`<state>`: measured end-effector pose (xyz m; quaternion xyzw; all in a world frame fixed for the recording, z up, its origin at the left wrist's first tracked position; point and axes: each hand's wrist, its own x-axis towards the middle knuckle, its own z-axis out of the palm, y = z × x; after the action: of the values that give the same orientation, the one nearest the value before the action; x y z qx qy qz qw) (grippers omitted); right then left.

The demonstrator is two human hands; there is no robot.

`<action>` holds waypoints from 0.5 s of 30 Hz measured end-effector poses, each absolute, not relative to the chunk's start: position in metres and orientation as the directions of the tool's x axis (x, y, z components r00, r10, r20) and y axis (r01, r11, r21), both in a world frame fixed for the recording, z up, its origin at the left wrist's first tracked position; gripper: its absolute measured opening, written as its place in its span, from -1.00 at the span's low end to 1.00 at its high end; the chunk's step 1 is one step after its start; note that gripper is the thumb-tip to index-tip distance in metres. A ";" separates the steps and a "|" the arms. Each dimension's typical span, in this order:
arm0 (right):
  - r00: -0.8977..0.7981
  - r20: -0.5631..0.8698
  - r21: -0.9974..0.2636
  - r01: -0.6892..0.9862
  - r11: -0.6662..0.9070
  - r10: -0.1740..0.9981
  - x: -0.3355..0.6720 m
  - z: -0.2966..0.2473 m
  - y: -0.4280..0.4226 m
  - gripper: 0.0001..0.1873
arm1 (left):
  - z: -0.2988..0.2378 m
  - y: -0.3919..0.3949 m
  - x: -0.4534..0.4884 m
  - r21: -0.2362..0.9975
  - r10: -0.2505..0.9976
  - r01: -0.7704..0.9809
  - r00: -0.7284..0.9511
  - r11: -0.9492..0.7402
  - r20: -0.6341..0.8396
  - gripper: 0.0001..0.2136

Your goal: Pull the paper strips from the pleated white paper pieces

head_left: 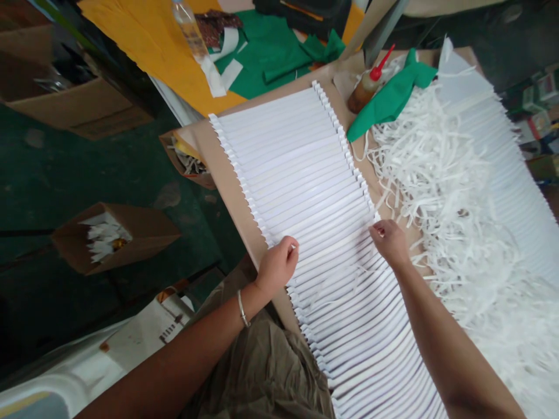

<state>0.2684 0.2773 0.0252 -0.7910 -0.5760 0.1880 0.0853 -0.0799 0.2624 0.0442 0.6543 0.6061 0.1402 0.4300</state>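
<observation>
Forearms [174, 355] end in a half-curled left hand [276, 266] and right hand [390, 243] on white strips [332, 233], grip hidden.

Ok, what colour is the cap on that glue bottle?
The cap is red, seen best in the head view.

White paper strips [305, 174], fanned in overlapping rows across a brown cardboard sheet [218, 169], are pinched by the left hand [277, 266] — a metal bangle [241, 308] at its wrist — and met by the right hand [390, 243], beside a heap of shredded white fringe [437, 186].
</observation>
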 end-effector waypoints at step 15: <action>-0.155 -0.537 -0.677 0.666 -0.313 0.829 0.239 0.126 0.221 -0.63 | 0.059 0.248 -0.069 0.892 0.756 0.385 0.504 0.237 -0.418 -0.80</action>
<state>0.2388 0.2212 0.1258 -0.6446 -0.5801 0.4910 0.0830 -0.0688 0.2480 0.0591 0.5998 0.4756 0.1481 0.6262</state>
